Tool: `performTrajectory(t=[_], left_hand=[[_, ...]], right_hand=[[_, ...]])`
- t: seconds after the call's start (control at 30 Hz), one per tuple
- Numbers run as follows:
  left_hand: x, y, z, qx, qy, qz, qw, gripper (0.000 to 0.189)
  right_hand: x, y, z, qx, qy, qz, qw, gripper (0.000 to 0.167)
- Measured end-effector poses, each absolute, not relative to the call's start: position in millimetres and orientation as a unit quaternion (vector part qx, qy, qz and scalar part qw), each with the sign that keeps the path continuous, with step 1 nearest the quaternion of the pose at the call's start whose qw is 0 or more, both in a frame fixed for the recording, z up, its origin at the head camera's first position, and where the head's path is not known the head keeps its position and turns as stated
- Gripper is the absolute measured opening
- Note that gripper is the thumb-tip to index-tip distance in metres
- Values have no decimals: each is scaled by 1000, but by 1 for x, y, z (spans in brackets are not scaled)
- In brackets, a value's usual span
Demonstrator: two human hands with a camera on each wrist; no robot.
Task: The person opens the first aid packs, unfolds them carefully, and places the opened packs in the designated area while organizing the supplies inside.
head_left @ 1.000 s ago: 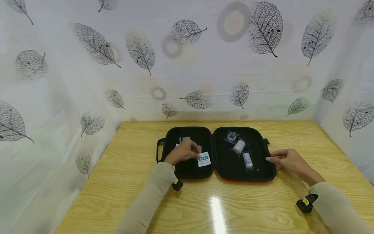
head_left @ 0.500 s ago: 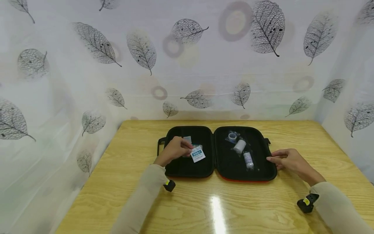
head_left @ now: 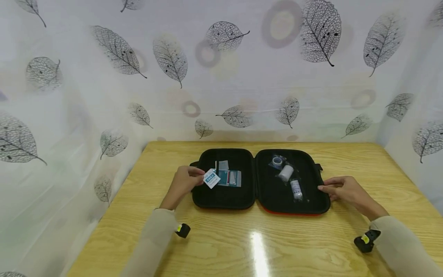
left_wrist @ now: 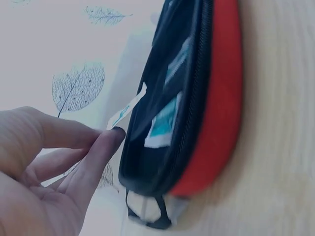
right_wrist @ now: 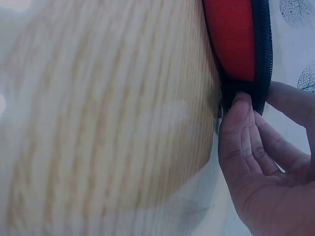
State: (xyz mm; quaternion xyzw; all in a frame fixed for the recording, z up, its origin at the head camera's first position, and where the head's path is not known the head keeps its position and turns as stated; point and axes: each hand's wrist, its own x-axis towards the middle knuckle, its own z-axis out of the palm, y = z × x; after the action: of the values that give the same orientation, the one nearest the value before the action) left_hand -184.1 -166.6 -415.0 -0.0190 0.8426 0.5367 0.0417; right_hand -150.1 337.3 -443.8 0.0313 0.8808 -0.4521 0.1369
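An unzipped zip-up case (head_left: 223, 201), black inside and red outside, lies spread flat on the table. My left hand (head_left: 182, 184) pinches a small white sachet with teal print (head_left: 211, 178) between thumb and fingertips, over the case's left edge. In the left wrist view the sachet (left_wrist: 127, 109) appears nearly edge-on. Teal packets (head_left: 232, 178) and a pale packet (head_left: 222, 165) lie under a strap in the left half. My right hand (head_left: 342, 190) grips the right rim; in the right wrist view its fingers (right_wrist: 236, 128) press the case's corner.
The case's right half holds a wrapped tape roll (head_left: 277, 161), a white roll (head_left: 285, 173) and a wrapped white cylinder with print (head_left: 296, 189). A carry handle (left_wrist: 152, 219) sticks out on the left. The wooden table (head_left: 221, 242) meets a leaf-patterned curtain (head_left: 249, 84) behind.
My left hand has moved left with the sachet, from above the middle of the left half to its outer edge, uncovering the teal packets. The right hand stays on the rim.
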Motion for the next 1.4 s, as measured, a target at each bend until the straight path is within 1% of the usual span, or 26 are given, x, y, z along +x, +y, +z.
performTrajectory(t=[0.13, 0.27, 0.6, 0.73, 0.9, 1.17, 1.4], left_hand=[[-176, -176, -418, -41, 847, 530, 14, 15], [-168, -179, -420, -59, 867, 494, 1, 15], [-160, -171, -427, -46, 911, 409, -25, 12], [-157, -167, -430, -27, 926, 374, -34, 12], [-153, -160, -427, 2, 940, 339, -26, 13], [-149, -157, -424, -15, 941, 337, 10, 11], [-147, -160, -423, -24, 916, 400, 1, 15]], right_hand=[[-149, 337, -443, 30, 878, -457, 136, 71], [-149, 337, -443, 31, 877, -459, 135, 70], [-148, 338, -444, 31, 877, -460, 134, 70], [-148, 337, -444, 34, 876, -461, 136, 71], [-148, 338, -444, 32, 877, -459, 135, 71], [-148, 339, -444, 32, 878, -459, 134, 71], [-147, 338, -442, 27, 878, -459, 134, 71]])
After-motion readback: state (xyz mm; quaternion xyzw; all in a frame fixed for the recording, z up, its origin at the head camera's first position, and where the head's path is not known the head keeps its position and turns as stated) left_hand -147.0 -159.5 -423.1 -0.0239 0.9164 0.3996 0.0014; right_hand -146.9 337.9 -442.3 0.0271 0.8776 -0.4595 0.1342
